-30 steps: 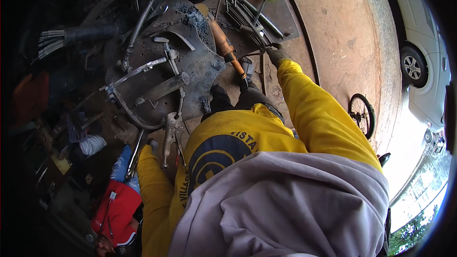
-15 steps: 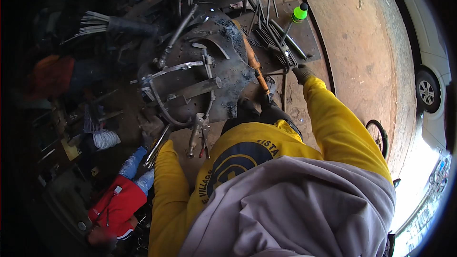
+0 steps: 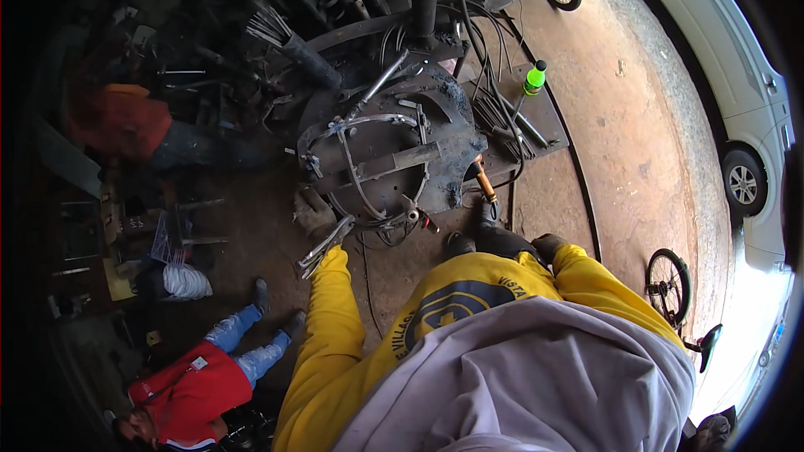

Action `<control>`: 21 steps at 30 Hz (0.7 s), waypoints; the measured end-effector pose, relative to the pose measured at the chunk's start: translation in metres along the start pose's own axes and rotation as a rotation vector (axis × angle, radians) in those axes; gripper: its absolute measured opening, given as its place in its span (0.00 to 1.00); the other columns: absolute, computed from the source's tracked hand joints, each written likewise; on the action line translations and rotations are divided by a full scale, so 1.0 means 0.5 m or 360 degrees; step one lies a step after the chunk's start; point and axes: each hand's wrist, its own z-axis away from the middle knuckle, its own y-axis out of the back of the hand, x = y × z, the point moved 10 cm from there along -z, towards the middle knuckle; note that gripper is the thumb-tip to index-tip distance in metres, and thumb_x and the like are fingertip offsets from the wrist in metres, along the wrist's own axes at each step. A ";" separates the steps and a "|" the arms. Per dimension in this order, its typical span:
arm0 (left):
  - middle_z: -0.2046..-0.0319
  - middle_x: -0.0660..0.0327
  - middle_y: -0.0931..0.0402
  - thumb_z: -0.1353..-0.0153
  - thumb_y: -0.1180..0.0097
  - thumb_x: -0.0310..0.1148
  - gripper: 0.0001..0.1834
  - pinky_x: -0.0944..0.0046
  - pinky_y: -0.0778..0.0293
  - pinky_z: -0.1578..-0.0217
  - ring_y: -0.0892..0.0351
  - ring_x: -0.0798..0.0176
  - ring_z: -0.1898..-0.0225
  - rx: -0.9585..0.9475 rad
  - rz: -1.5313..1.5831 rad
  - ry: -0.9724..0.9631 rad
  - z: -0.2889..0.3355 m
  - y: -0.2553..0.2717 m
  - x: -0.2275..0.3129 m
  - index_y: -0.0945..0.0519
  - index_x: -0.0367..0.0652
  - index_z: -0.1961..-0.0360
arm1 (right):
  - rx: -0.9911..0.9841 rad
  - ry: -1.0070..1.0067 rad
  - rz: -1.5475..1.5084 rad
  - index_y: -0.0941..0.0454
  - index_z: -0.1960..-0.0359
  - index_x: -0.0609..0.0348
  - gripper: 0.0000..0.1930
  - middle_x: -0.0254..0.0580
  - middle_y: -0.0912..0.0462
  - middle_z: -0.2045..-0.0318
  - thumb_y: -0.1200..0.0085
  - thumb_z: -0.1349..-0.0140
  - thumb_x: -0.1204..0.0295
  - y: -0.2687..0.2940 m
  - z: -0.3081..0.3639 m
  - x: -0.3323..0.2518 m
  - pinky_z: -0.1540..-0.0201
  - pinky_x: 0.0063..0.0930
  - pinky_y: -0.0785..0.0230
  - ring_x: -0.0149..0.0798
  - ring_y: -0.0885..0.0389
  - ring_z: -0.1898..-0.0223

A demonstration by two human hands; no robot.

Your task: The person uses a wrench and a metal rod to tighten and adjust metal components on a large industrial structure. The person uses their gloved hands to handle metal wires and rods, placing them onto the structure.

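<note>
The gloved left hand (image 3: 312, 211) is reaching toward the near left edge of the bench (image 3: 459, 152), just beside a long-handled silver tool (image 3: 324, 246); its fingers are blurring into shadow, so I cannot tell whether they are gripping anything. The curved metal frame (image 3: 351, 159) is lying on the bench, rightward of that hand. The gloved right hand (image 3: 548, 247) is hovering beyond the near right edge, its finger pose unclear. Dark lettering is curving around an emblem (image 3: 459, 305) on the yellow sweatshirt (image 3: 615, 297), partly disappearing under pale cloth (image 3: 519, 368).
</note>
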 end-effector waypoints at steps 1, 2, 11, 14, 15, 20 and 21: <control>0.54 0.39 0.23 0.28 0.61 0.43 0.22 0.43 0.27 0.55 0.23 0.33 0.55 0.0012 0.0018 -0.0015 -0.001 0.000 -0.006 0.23 0.34 0.53 | 0.0059 -0.0073 0.0063 0.18 0.52 0.56 0.17 0.54 0.15 0.56 0.43 0.41 0.63 0.009 0.013 0.007 0.49 0.41 0.24 0.53 0.17 0.50; 0.55 0.39 0.22 0.28 0.59 0.43 0.21 0.43 0.26 0.56 0.22 0.34 0.56 0.0099 -0.0026 -0.0099 0.003 0.004 -0.009 0.22 0.35 0.54 | 0.0086 -0.0083 0.0062 0.18 0.52 0.56 0.17 0.54 0.15 0.56 0.43 0.41 0.63 0.023 0.015 0.008 0.49 0.41 0.24 0.53 0.17 0.50; 0.54 0.44 0.19 0.31 0.49 0.41 0.18 0.51 0.23 0.54 0.18 0.41 0.55 0.0247 0.0260 0.0141 0.011 0.038 -0.069 0.20 0.37 0.53 | 0.0378 -0.0857 -0.1398 0.20 0.49 0.61 0.19 0.49 0.14 0.60 0.50 0.34 0.62 0.085 0.094 0.119 0.59 0.41 0.22 0.45 0.14 0.61; 0.57 0.45 0.18 0.32 0.46 0.39 0.16 0.53 0.24 0.51 0.18 0.45 0.56 0.0525 0.0385 0.0049 0.017 0.109 -0.097 0.19 0.36 0.55 | 0.0374 -0.0846 -0.1083 0.20 0.47 0.58 0.20 0.50 0.14 0.56 0.49 0.35 0.61 0.123 0.126 0.135 0.54 0.39 0.22 0.47 0.14 0.57; 0.55 0.47 0.18 0.32 0.46 0.39 0.15 0.53 0.24 0.49 0.18 0.47 0.55 0.0617 0.0512 0.0118 0.033 0.138 -0.114 0.18 0.36 0.55 | 0.0323 -0.0867 -0.0906 0.20 0.47 0.57 0.20 0.50 0.15 0.54 0.49 0.35 0.60 0.140 0.138 0.137 0.51 0.38 0.23 0.48 0.15 0.54; 0.48 0.46 0.22 0.29 0.52 0.41 0.21 0.59 0.24 0.49 0.22 0.56 0.48 0.0643 -0.0461 0.0509 0.201 0.105 -0.350 0.23 0.33 0.46 | 0.0188 -0.0485 -0.0528 0.21 0.45 0.58 0.24 0.51 0.15 0.54 0.47 0.36 0.55 0.110 0.125 0.265 0.51 0.38 0.24 0.48 0.15 0.55; 0.47 0.46 0.23 0.28 0.54 0.41 0.21 0.58 0.25 0.48 0.22 0.58 0.47 0.0781 0.0061 0.1095 0.272 0.128 -0.493 0.23 0.36 0.45 | 0.0209 -0.0615 -0.0951 0.21 0.45 0.59 0.24 0.52 0.15 0.56 0.47 0.36 0.56 0.139 0.138 0.245 0.53 0.39 0.24 0.47 0.15 0.56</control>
